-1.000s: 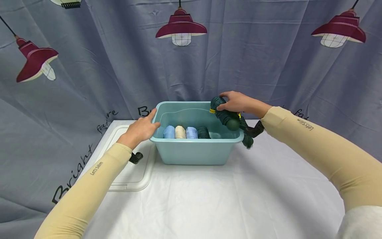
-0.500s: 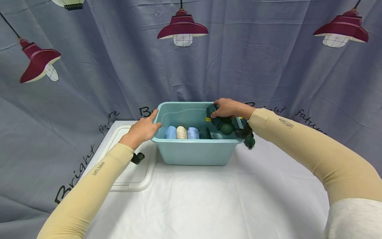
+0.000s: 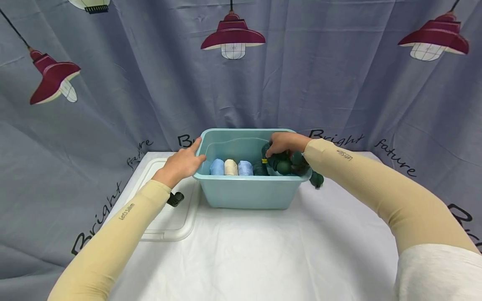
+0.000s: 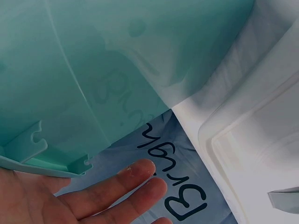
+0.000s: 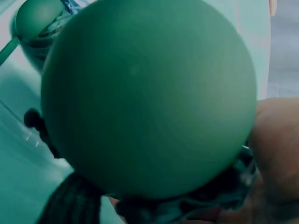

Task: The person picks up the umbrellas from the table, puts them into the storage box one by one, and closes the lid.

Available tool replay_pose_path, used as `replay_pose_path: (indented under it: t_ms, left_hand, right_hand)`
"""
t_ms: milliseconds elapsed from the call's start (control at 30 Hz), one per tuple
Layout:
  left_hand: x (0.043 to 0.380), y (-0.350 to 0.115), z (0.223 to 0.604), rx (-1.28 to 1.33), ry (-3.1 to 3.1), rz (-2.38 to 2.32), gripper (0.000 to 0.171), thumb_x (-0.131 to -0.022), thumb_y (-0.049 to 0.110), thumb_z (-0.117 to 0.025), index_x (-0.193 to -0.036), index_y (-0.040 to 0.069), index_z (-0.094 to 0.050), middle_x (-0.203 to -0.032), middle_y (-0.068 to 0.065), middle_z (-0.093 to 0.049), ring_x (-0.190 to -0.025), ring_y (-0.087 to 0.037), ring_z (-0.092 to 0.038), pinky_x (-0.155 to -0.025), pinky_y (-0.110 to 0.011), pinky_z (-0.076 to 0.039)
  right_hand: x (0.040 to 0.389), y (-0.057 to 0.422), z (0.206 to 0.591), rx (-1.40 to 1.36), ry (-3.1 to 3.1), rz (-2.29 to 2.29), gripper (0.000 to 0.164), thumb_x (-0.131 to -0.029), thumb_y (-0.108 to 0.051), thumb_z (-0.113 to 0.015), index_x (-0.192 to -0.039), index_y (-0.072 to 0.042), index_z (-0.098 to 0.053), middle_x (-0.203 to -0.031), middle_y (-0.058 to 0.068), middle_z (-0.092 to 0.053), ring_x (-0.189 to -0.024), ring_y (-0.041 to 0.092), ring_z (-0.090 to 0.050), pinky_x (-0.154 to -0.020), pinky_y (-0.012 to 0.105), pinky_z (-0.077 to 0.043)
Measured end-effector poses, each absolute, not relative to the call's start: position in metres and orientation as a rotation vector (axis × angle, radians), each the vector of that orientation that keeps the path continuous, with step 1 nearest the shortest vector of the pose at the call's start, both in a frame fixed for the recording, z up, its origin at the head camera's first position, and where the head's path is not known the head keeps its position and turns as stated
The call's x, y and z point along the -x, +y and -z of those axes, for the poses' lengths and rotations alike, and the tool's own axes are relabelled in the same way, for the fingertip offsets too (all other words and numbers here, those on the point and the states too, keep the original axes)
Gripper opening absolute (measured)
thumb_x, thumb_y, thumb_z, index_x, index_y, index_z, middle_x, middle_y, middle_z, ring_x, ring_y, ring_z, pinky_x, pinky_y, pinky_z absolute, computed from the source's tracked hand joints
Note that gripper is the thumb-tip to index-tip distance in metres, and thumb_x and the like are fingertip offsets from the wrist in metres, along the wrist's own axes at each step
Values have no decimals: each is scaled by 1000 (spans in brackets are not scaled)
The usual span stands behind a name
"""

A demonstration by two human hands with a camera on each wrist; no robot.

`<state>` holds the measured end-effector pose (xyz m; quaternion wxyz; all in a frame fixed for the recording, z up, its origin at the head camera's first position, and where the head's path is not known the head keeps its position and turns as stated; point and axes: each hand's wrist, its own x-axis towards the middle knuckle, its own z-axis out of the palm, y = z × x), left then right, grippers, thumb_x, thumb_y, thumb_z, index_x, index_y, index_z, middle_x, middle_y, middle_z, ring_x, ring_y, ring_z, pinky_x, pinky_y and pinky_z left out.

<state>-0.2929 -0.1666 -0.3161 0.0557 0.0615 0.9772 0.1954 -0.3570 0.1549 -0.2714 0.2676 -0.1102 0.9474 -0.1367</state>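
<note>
In the head view my right hand (image 3: pixel 283 143) grips a dark green folding umbrella (image 3: pixel 283 166) inside the right end of the pale blue bin (image 3: pixel 248 196). The umbrella's round green knob (image 5: pixel 149 98) fills the right wrist view, gathered fabric below it. A second rounded green end (image 3: pixel 296 158) shows beside it, by my wrist. My left hand (image 3: pixel 182 165) rests at the bin's left rim; its straight fingers (image 4: pixel 110 189) lie outside the wall in the left wrist view, thumb mostly hidden. Along the bin's floor stand rolled bundles: light blue (image 3: pixel 216 167), cream (image 3: pixel 230 167), light blue (image 3: pixel 245 168) and dark green (image 3: pixel 260 168).
A white lid (image 3: pixel 171 221) lies on the white-covered table (image 3: pixel 256 251), left of the bin. Another dark green rounded end (image 3: pixel 316 180) lies on the table just right of the bin. Behind hangs a grey-blue curtain (image 3: pixel 316 83) with printed lamps and lettering.
My right hand has moved left and down, lowering the green umbrella from above the right rim into the bin. My left hand has stayed at the left rim.
</note>
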Motion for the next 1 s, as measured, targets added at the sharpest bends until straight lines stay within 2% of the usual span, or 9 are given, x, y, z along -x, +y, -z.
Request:
replay_pose_path:
  t_ms: [167,267,433,633,900,1000]
  left_hand:
    - [296,-166,314,-187,2982,-585,75,-99,47,-34,-164,30,0,-152,-21,-47,-122,-38,-59,-91,-57,-45]
    - [296,-166,314,-178,2983,-597,74,-100,47,-35,-164,30,-1,-151,-21,-47,-123,-39,-58,-93,-58,-45]
    - [294,-164,317,-189,2977,-594,74,-101,45,-35,-164,29,-2,-150,-22,-48,-124,-40,-58,-94,-60,-44]
    - [294,-162,316,-203,2998,-578,74,-101,45,-35,-164,28,-2,-139,-22,-58,-113,-36,-64,-87,-56,-47]
    - [294,-164,314,-203,2989,-546,74,-101,46,-34,-164,27,-2,-140,-21,-58,-111,-35,-64,-84,-53,-48]
    - [292,-165,315,-193,2978,-530,74,-101,47,-34,-164,27,-1,-139,-20,-58,-109,-34,-64,-82,-52,-48]
  right_hand:
    - [363,151,275,300,2552,322,25,-97,-27,-64,-102,-2,-68,-100,11,-65,-84,27,-66,-71,39,-58]
    - [368,148,279,306,2549,246,25,-95,-26,-64,-98,-2,-68,-99,12,-65,-82,28,-67,-72,41,-59]
    - [372,145,290,263,2519,103,32,-92,-28,-65,-106,0,-68,-110,15,-65,-85,31,-70,-75,43,-60]
    - [377,145,300,251,2495,61,40,-93,-28,-65,-119,2,-66,-121,17,-64,-93,33,-69,-78,43,-60]
    - [378,142,310,323,2472,-22,49,-94,-32,-67,-121,8,-65,-127,19,-64,-101,34,-69,-87,47,-57]
    - [379,143,313,301,2434,53,41,-95,-28,-67,-118,5,-66,-121,17,-65,-93,29,-69,-84,42,-58]
